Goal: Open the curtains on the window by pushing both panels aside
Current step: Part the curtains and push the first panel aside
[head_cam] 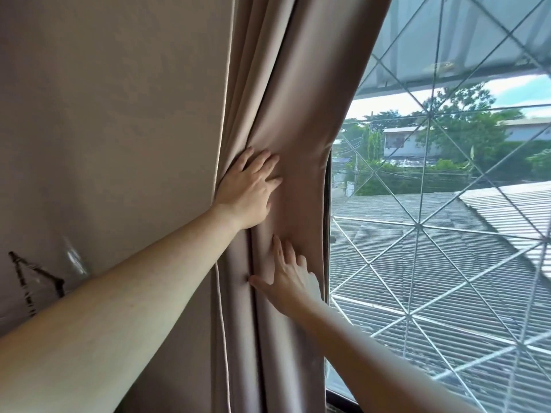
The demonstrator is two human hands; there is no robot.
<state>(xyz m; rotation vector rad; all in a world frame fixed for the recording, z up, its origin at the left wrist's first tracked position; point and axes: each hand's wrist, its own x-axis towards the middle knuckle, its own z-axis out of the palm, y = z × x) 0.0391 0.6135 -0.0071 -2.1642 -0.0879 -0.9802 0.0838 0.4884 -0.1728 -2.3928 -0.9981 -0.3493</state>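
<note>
Left hand (249,189) and right hand (290,281) press flat, fingers spread, gripping nothing, on the smooth beige curtain (286,84), its bunched folds hiding the window (447,234) edge.

The taupe fabric curtain panel (286,99) I see hangs bunched in vertical folds at the left edge of the glass window with a diamond-pattern metal grille (447,234), leaving the pane uncovered.

Home, upper-floor room: beige curtain (286,114), grilled window (447,219) overlooking neighbouring corrugated roofs (402,263), houses.
</note>
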